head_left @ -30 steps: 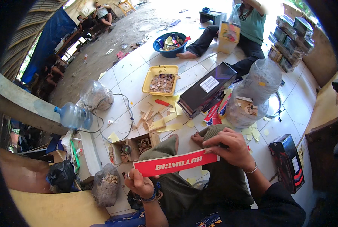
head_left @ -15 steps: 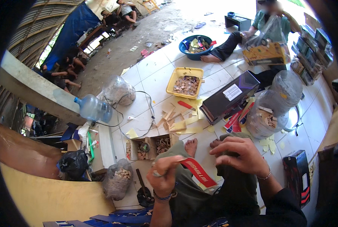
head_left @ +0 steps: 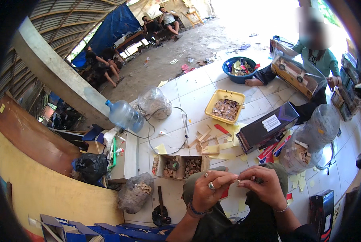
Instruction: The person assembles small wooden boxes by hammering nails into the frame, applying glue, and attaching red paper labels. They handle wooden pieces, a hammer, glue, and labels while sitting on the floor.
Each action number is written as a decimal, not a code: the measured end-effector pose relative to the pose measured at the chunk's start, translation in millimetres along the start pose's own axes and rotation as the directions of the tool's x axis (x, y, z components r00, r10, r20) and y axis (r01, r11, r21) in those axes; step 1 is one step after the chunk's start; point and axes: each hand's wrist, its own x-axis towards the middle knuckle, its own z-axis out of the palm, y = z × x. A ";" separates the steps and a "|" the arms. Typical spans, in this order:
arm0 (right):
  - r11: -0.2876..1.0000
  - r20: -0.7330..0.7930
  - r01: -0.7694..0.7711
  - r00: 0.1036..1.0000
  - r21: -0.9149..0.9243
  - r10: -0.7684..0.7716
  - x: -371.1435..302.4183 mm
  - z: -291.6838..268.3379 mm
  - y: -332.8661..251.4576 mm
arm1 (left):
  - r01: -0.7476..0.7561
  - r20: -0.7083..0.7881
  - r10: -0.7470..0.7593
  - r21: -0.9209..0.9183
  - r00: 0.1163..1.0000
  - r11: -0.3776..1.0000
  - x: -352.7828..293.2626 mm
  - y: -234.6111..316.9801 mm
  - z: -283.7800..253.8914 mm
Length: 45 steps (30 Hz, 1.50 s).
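White floor (head_left: 190, 94) bears a yellow scrap (head_left: 161, 149) near its left edge. Left hand (head_left: 212, 187) and right hand (head_left: 264, 184) pinch tight, apparently on a red strip (head_left: 225, 193) (mostly hidden), seemingly attached to nothing yet.

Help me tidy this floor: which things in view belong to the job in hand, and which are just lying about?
Likely in the job:
red strip below the left hand and right hand
perhaps printed strips by the black box

Seemingly lying about:
blue jug
black bag
sandal

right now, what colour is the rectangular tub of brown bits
The rectangular tub is yellow; head view.
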 end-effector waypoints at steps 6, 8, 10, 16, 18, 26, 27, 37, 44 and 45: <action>0.998 -0.135 -0.016 0.991 -0.062 0.008 -0.9 6.6 3.1 | 0.109 0.014 -0.108 -0.145 0.994 0.983 4.7 4.8 8.7; 0.998 -0.154 -0.021 0.988 -0.063 0.011 -1.0 7.3 2.3 | 0.107 -0.001 -0.108 -0.123 0.994 0.987 4.7 5.6 8.7; 0.998 -0.181 0.027 0.983 -0.050 -0.036 -1.0 8.7 1.2 | 0.115 -0.029 -0.119 -0.116 0.992 0.987 3.7 5.8 7.4; 0.994 -0.181 0.048 0.981 -0.103 -0.066 -2.0 9.9 -3.7 | 0.092 -0.072 -0.093 -0.014 0.993 0.996 3.0 4.0 5.2; 0.988 -0.148 0.072 0.985 -0.137 -0.092 -2.4 9.3 -4.2 | 0.062 -0.066 -0.060 0.018 0.996 0.998 4.1 4.0 5.0; 0.933 -0.148 0.139 0.969 -0.332 -0.197 -6.5 10.0 3.6 | -0.036 -0.003 0.036 0.088 0.999 0.995 5.3 3.5 7.9; 0.921 -0.149 0.147 0.966 -0.361 -0.212 -7.2 10.7 4.6 | -0.031 -0.008 0.032 0.096 0.999 0.995 4.1 4.0 9.9; 0.941 -0.097 0.141 0.979 -0.309 -0.179 -9.8 13.3 9.9 | 0.130 -0.088 -0.127 0.030 0.988 0.991 -4.9 2.5 12.7; 0.969 -0.152 0.118 0.976 -0.219 -0.154 -10.3 11.9 7.2 | 0.236 -0.149 -0.248 -0.098 0.957 0.967 -4.5 6.8 11.2; 0.962 -0.155 0.137 0.972 -0.234 -0.177 -10.9 11.8 6.5 | 0.226 -0.144 -0.239 -0.100 0.960 0.969 -4.1 6.7 11.1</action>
